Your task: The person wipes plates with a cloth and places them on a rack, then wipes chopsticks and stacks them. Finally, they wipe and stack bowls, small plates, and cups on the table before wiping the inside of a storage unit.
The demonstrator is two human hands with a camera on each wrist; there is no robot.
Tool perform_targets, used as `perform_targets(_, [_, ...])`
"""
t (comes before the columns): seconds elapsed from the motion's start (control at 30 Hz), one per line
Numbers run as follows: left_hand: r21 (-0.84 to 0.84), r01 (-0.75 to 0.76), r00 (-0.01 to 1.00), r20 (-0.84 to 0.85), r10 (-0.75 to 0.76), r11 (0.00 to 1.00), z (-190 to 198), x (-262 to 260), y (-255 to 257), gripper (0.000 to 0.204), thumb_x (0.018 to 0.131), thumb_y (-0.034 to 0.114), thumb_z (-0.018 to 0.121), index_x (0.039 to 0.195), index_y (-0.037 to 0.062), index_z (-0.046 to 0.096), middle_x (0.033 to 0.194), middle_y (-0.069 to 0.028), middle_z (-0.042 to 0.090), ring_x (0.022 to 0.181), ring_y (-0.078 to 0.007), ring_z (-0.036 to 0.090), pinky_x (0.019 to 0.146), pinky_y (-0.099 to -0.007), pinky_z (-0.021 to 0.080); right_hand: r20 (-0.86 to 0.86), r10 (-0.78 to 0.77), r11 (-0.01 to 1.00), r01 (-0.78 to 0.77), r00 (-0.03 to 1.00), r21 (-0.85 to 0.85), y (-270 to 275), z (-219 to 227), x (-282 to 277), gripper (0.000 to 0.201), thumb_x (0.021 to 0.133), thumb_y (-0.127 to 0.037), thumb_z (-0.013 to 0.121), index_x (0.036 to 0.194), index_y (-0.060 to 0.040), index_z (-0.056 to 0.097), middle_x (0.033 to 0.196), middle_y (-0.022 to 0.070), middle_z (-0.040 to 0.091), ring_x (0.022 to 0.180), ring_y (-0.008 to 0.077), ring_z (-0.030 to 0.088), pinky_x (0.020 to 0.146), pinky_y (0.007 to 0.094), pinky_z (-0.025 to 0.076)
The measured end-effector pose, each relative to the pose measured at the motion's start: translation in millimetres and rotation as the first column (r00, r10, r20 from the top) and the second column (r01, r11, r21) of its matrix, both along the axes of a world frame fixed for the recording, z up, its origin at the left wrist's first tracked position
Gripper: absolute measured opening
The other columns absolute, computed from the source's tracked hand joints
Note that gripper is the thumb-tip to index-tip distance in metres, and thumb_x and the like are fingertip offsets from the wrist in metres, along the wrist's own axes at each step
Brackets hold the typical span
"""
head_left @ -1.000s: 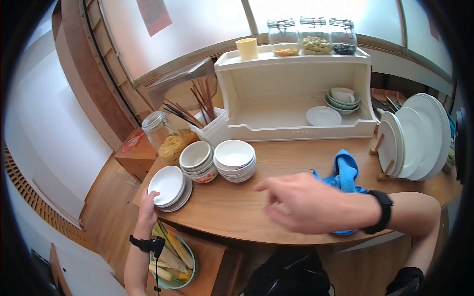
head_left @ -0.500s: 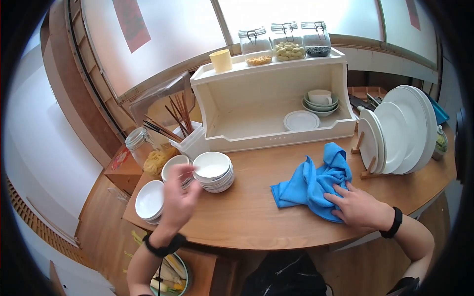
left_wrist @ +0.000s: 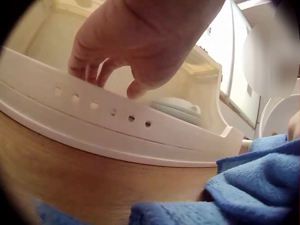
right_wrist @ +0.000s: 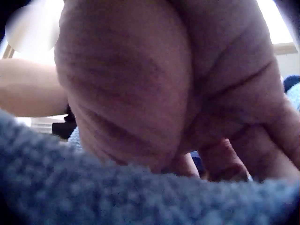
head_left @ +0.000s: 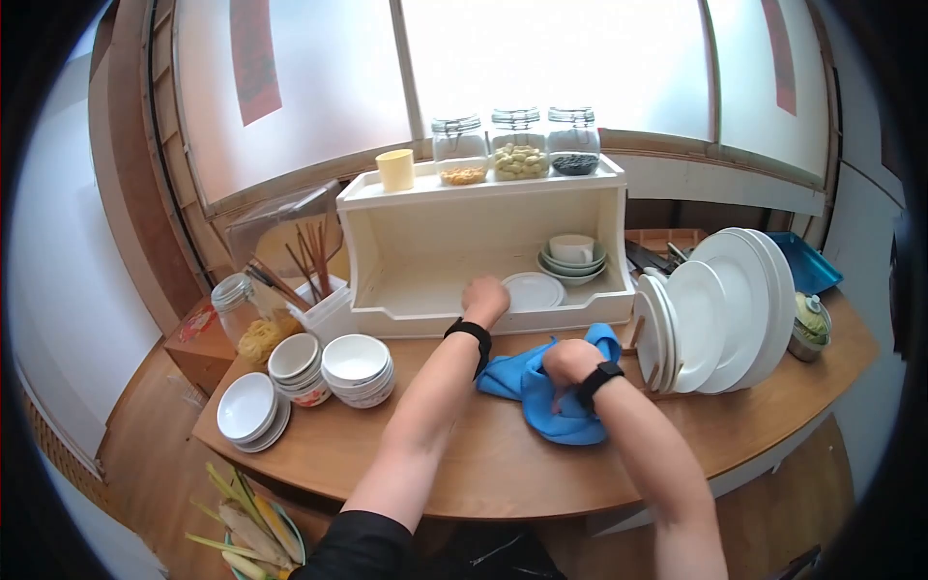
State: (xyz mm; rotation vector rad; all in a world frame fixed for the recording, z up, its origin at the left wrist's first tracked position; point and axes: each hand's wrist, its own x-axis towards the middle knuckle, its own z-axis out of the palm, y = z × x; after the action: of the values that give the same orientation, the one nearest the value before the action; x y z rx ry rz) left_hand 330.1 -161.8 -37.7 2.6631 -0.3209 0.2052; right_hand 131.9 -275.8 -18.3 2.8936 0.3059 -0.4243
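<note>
Inside the white shelf unit (head_left: 483,324), my left hand (head_left: 486,298) reaches down beside the left edge of a small white plate (head_left: 534,291). The left wrist view shows that hand (left_wrist: 136,47) with bent fingers and thumb apart, their tips partly behind the shelf's front lip (left_wrist: 93,108); whether it touches the plate cannot be told. On the table, my right hand (head_left: 572,363) grips a crumpled blue cloth (head_left: 570,425). Seen close in the right wrist view, the palm (right_wrist: 136,84) hangs over the cloth (right_wrist: 117,197), fingers bent down and their tips hidden.
Bowl stacks (head_left: 358,360) and small dishes (head_left: 247,408) stand at the left, near a chopstick holder (head_left: 327,311) and noodle jar (head_left: 253,324). Green bowls (head_left: 572,274) with a cup stand in the shelf. Racked plates (head_left: 744,309) are at the right; several jars (head_left: 519,155) stand on top.
My left hand has moved from the small dishes, past the bowls, into the shelf. My right hand has come down onto the cloth and moved with it nearer the shelf, its spread fingers now bent.
</note>
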Motion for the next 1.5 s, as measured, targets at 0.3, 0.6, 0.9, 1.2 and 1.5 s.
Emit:
perform_targets(0.3, [0.035, 0.136, 0.978, -0.166, -0.128, 0.99, -8, 14, 4, 0.038, 0.093, 0.029, 0.055, 0.108, 0.0, 0.074, 0.113, -0.027, 0.07, 0.111, -0.0414, 0.066, 0.094, -0.0465, 0.053, -0.044, -0.13, 0.975, 0.135, 0.991, 0.174, -4, 14, 3, 0.026, 0.065, -0.011, 0.078, 0.091, -0.0082, 0.08, 0.102, 0.0219, 0.072, 0.1, 0.0374, 0.07, 0.09, 0.0412, 0.056])
perform_targets(0.6, [-0.582, 0.11, 0.961, -0.146, -0.237, 0.806, -4, 18, 16, 0.04, 0.099, 0.02, 0.058, 0.102, -0.0195, 0.063, 0.092, -0.0328, 0.07, 0.076, -0.0372, 0.075, 0.059, -0.0429, 0.06, -0.097, -0.152, 0.973, 0.166, 0.984, 0.163, -12, -1, 15, 0.028, 0.069, -0.012, 0.074, 0.097, -0.007, 0.079, 0.108, 0.0226, 0.071, 0.104, 0.0389, 0.069, 0.089, 0.0431, 0.056])
perform_targets(0.9, [-0.966, -0.057, 0.895, -0.161, -0.415, 0.253, 44, -55, 40, 0.036, 0.103, 0.008, 0.055, 0.117, -0.024, 0.048, 0.109, -0.0275, 0.064, 0.093, -0.0341, 0.073, 0.077, -0.0323, 0.066, -0.05, 0.045, 0.992, -0.039, 0.998, 0.121, -17, -12, -7, 0.06, 0.081, -0.057, 0.077, 0.102, -0.001, 0.075, 0.106, 0.0204, 0.073, 0.097, 0.0381, 0.07, 0.083, 0.0436, 0.057])
perform_targets(1.2, [-0.938, -0.111, 0.671, -0.315, -0.671, 0.328, 37, -243, 155, 0.039, 0.103, 0.016, 0.059, 0.124, -0.0126, 0.043, 0.12, -0.0199, 0.059, 0.102, -0.0257, 0.069, 0.092, -0.0376, 0.061, 0.36, -0.179, 0.875, -0.018, 0.916, 0.483, -27, -18, -107, 0.021, 0.084, -0.018, 0.064, 0.089, 0.0017, 0.071, 0.091, 0.0233, 0.071, 0.088, 0.0403, 0.069, 0.082, 0.0468, 0.055])
perform_targets(1.5, [-0.849, -0.181, 0.618, -0.49, -0.614, 0.496, 9, -290, 202, 0.034, 0.102, 0.024, 0.063, 0.11, -0.0008, 0.041, 0.103, -0.0163, 0.063, 0.098, -0.0227, 0.069, 0.085, -0.0332, 0.063, 0.513, -0.192, 0.383, -0.418, 0.837, 0.824, 30, 5, -131, 0.021, 0.086, -0.015, 0.074, 0.101, -0.001, 0.068, 0.102, 0.0185, 0.07, 0.091, 0.0346, 0.067, 0.085, 0.0406, 0.052])
